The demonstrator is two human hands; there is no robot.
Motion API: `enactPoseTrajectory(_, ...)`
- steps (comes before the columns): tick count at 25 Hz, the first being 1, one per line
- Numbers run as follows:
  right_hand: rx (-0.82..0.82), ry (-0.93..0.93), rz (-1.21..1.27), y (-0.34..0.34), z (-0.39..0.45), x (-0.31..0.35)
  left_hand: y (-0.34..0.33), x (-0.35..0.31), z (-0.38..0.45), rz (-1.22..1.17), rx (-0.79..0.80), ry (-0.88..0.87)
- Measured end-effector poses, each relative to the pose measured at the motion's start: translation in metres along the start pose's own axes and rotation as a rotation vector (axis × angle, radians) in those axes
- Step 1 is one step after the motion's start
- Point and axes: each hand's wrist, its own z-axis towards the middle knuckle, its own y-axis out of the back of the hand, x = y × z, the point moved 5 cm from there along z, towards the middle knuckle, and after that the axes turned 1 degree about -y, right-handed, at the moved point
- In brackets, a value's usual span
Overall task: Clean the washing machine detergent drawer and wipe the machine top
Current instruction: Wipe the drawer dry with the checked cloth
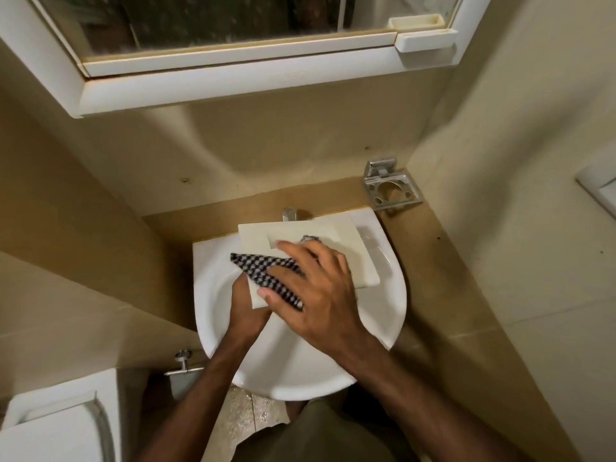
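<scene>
Right hand (pixel 310 288): fingers spread nearly flat, pressing checked cloth (pixel 266 273) onto drawer (pixel 333 233). Left hand (pixel 248 306): under drawer's near corner, fingers curled round its edge. Drawer held over sink (pixel 216 288), far end by tap (pixel 290 214). No legible writing.

The detergent drawer (pixel 336 236), a cream-white plastic piece with a recessed front panel, lies tilted across the far part of the white basin, front face up. A black-and-white checked cloth (pixel 266 273) lies crumpled over its near-left part.
</scene>
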Motion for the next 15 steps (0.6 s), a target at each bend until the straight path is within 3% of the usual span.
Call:
enactPoseTrajectory(3, 0.026, 0.183, -0.060, -0.005, -0.003, 0.012, -0.002, 0.008, 0.000, 0.100, -0.009, -0.010)
enactPoseTrajectory(5, 0.031, 0.176, -0.094, 0.000, -0.008, -0.004, 0.002, 0.002, -0.001, 0.047, -0.034, 0.030)
enactPoseTrajectory(9, -0.060, -0.362, -0.113, 0.020, -0.004, -0.090, 0.010, -0.014, 0.006, 0.050, -0.075, -0.053)
enactPoseTrajectory(11, -0.073, -0.482, -0.111, 0.023, 0.005, -0.103, 0.005, -0.022, 0.009, 0.053, -0.043, -0.098)
enactPoseTrajectory(15, 0.020, -0.180, -0.025, 0.013, 0.041, -0.047, -0.004, -0.033, 0.017, 0.080, 0.030, -0.104)
